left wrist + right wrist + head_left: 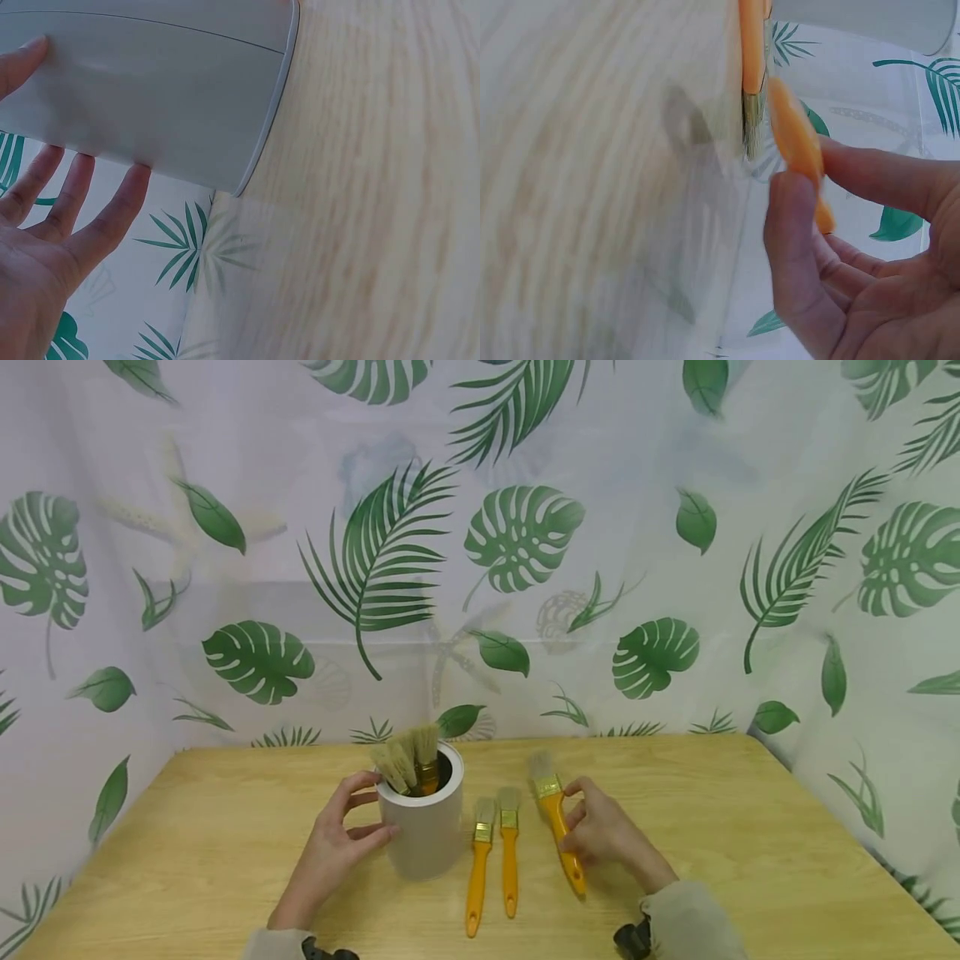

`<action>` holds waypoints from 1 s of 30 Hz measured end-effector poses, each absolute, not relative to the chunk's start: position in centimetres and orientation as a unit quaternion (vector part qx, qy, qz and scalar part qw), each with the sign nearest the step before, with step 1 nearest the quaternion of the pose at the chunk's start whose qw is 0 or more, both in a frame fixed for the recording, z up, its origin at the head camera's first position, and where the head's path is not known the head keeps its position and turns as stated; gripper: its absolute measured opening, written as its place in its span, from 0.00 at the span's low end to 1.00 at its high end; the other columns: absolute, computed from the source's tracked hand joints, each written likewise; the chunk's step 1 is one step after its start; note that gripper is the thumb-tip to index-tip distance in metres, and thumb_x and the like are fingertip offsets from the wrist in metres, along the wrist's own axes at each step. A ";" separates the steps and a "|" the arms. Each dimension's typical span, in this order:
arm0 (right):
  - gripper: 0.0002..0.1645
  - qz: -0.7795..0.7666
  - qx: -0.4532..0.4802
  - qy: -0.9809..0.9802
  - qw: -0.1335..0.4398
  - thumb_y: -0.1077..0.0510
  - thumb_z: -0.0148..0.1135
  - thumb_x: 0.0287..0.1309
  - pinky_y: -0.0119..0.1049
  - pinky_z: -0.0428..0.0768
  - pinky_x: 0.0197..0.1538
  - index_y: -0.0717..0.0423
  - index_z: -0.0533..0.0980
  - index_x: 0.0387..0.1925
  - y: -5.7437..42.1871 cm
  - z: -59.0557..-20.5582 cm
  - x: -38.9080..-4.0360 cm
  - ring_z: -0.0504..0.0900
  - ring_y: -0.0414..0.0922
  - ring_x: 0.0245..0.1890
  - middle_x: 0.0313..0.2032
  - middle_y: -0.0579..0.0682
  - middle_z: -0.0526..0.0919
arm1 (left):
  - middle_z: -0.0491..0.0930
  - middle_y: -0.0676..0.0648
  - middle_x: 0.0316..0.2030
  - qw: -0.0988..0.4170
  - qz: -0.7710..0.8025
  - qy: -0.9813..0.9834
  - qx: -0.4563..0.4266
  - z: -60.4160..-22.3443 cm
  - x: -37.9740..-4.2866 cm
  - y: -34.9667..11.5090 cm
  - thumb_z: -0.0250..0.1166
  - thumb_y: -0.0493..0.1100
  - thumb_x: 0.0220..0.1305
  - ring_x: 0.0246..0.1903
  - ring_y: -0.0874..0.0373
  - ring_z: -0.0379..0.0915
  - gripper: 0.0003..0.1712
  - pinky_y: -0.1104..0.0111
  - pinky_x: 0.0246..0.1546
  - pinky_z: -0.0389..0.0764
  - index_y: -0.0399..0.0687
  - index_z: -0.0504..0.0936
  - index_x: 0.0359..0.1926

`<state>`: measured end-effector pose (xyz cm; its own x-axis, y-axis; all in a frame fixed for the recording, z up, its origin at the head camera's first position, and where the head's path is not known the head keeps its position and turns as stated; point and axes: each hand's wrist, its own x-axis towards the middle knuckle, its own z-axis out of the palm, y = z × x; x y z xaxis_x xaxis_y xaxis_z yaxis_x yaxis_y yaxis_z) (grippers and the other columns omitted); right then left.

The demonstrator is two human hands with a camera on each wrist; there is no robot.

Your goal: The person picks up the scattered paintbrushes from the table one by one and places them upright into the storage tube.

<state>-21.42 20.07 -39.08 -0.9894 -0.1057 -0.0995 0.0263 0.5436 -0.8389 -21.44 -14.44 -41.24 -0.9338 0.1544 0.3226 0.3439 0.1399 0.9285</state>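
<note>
A light grey, white-rimmed cylindrical pot [424, 839] stands upright on the table, with several bristle paintbrushes [408, 760] inside, bristles up. My left hand [337, 843] holds its left side, the thumb on the front and the fingertips against the wall; the left wrist view shows these fingers [112, 214] on the grey surface. To the right, my right hand [603, 831] pinches the orange handle of a wide paintbrush [558, 818] between thumb and fingers. In the right wrist view that handle [799, 139] appears tilted, above the table.
Between the pot and the right hand lie two smaller orange-handled paintbrushes, the left one [477, 881] and the right one [510, 860], bristles pointing away from me. Behind the wooden table [225, 827] hangs a leaf-patterned curtain [420, 693].
</note>
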 end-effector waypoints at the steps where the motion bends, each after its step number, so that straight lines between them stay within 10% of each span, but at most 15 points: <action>1: 0.40 -0.484 -0.020 0.873 0.064 0.79 0.70 0.46 0.43 0.86 0.24 0.68 0.63 0.60 20.0 -39.0 -21.4 0.79 0.49 0.24 0.35 0.58 0.75 | 0.65 0.39 0.67 0.074 -0.635 -0.750 -0.167 -41.2 -21.4 -14.5 0.72 0.25 0.58 0.62 0.37 0.66 0.37 0.56 0.51 0.85 0.42 0.68 0.66; 30: 0.44 -0.711 0.029 0.695 -0.103 0.79 0.62 0.58 0.40 0.88 0.28 0.65 0.53 0.71 16.9 -36.3 -23.0 0.85 0.44 0.27 0.42 0.63 0.77 | 0.66 0.38 0.66 0.078 -0.630 -0.754 -0.167 -41.4 -21.3 -14.5 0.71 0.24 0.57 0.62 0.36 0.66 0.37 0.59 0.50 0.85 0.41 0.68 0.66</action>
<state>-22.98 16.91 -36.30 -0.9770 0.1870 0.1024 -0.1064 -0.0118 -0.9942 -21.29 -14.47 -41.44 -0.9322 0.1531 0.3281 0.3501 0.1500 0.9246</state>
